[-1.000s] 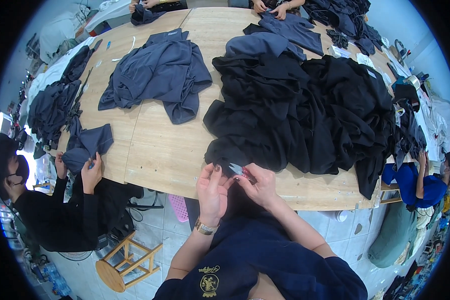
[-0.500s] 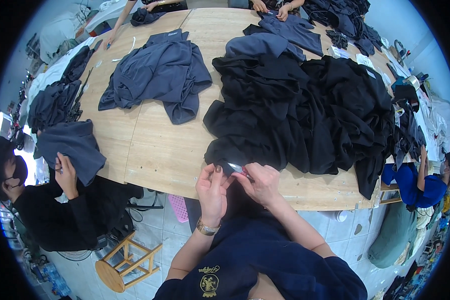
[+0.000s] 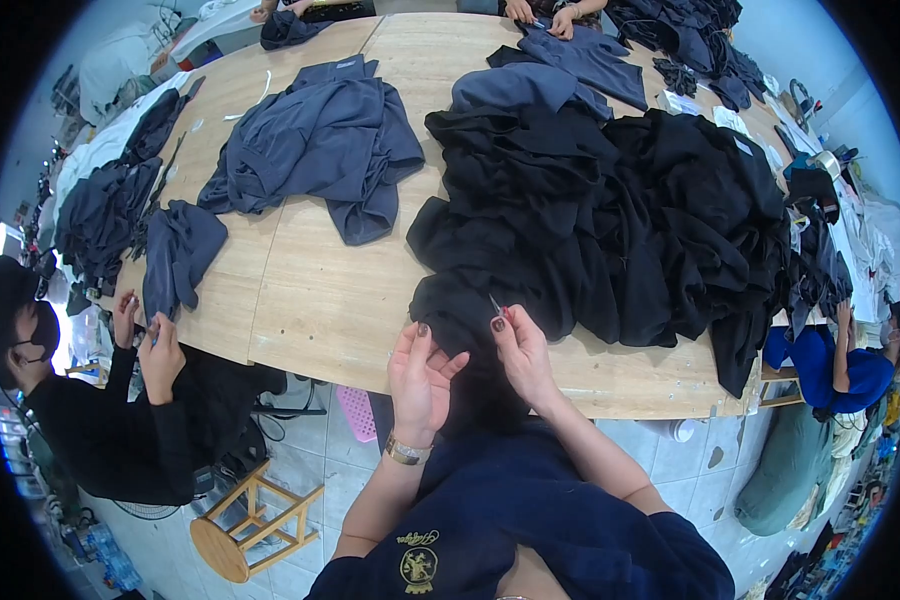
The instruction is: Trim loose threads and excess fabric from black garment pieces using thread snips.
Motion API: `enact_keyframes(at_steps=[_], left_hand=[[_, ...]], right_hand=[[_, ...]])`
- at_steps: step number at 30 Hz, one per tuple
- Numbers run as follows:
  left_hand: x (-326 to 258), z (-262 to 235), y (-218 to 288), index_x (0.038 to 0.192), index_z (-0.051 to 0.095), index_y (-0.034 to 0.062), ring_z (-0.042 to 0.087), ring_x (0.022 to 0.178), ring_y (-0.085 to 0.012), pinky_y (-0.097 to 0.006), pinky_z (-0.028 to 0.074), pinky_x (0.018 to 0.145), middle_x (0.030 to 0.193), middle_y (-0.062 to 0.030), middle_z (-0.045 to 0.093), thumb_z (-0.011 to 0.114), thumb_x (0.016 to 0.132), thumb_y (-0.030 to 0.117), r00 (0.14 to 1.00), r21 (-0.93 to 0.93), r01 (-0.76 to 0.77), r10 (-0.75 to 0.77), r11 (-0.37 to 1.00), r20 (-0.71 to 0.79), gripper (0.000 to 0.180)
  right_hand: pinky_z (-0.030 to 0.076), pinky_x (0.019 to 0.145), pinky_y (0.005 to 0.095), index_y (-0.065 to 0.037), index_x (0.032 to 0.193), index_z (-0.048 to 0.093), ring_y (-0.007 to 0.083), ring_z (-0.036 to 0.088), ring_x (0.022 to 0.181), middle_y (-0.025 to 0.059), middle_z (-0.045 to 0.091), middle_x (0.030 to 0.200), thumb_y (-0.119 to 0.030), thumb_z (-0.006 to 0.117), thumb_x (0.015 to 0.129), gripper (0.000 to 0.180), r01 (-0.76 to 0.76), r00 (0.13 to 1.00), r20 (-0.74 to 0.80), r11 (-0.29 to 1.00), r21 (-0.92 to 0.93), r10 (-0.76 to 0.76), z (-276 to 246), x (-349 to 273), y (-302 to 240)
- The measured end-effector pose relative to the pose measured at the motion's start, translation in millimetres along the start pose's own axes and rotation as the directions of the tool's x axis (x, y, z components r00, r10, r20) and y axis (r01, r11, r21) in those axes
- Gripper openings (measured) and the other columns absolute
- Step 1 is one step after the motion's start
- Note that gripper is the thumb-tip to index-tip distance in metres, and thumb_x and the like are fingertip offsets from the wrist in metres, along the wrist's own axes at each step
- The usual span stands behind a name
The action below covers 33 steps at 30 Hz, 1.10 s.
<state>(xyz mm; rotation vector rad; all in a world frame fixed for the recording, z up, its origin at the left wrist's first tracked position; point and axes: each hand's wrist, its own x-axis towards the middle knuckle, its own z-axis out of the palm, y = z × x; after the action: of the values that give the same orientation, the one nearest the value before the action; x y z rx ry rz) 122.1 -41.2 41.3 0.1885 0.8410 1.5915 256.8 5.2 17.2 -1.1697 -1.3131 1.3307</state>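
Observation:
Black garments (image 3: pixel 540 200) lie in a wrinkled heap, and one end hangs over the table's near edge between my arms. My left hand (image 3: pixel 417 385) is above that hanging part, palm turned up, fingers apart and holding nothing. Close by on the right, my right hand (image 3: pixel 526 362) is closed round small thread snips (image 3: pixel 495 302). Only their thin pointed metal tip shows past my fingers; the rest is hidden in my grip.
A wooden table (image 3: pixel 320 310) carries a dark grey garment pile (image 3: pixel 315 140) at left. A co-worker (image 3: pixel 110 420) handles a grey garment (image 3: pixel 182 250) at the left edge. Others work at the far side and right. A wooden stool (image 3: pixel 260 515) stands lower left.
My hands have moved apart; both were together at the black fabric. The snips' tip now points up and away. The left co-worker's grey garment has been lifted and gathered.

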Motion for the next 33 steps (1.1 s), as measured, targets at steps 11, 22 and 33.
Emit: enact_keyframes(at_steps=[11, 22, 33], left_hand=[[2, -7, 2, 0.102, 0.054, 0.0101, 0.064, 0.08, -0.0123, -0.03, 0.055, 0.072, 0.09, -0.0037, 0.065, 0.047, 0.096, 0.02, 0.999, -0.025, 0.032, -0.032, 0.999, -0.004, 0.014], [0, -1, 4, 0.106, 0.05, 0.007, 0.063, 0.085, -0.0171, -0.031, 0.054, 0.073, 0.094, -0.0077, 0.063, 0.047, 0.096, 0.019, 0.999, 0.01, 0.007, -0.007, 1.0, -0.039, 0.016], [0, -4, 0, 0.106, 0.049, 0.0072, 0.062, 0.089, -0.0163, -0.031, 0.051, 0.077, 0.094, -0.007, 0.062, 0.047, 0.096, 0.018, 1.0, 0.028, -0.007, 0.008, 1.0, -0.011, 0.015]], right_hand=[[0.034, 0.045, 0.0308, -0.002, 0.077, 0.049, 0.0197, 0.044, 0.045, 0.01, 0.046, 0.053, -0.027, 0.059, 0.089, 0.029, 0.146, 0.988, 0.088, 0.941, -0.305, -0.125, 0, -4, -10], [0.039, 0.046, 0.033, -0.006, 0.07, 0.049, 0.0253, 0.052, 0.049, 0.0081, 0.052, 0.062, -0.034, 0.068, 0.078, 0.035, 0.51, 0.853, 0.229, 0.655, -0.558, -0.469, 0, -6, -12], [0.037, 0.045, 0.0313, -0.008, 0.069, 0.05, 0.0233, 0.05, 0.048, 0.0061, 0.049, 0.061, -0.035, 0.068, 0.078, 0.034, 0.547, 0.811, 0.25, 0.534, -0.644, -0.529, 1, -4, -13]])
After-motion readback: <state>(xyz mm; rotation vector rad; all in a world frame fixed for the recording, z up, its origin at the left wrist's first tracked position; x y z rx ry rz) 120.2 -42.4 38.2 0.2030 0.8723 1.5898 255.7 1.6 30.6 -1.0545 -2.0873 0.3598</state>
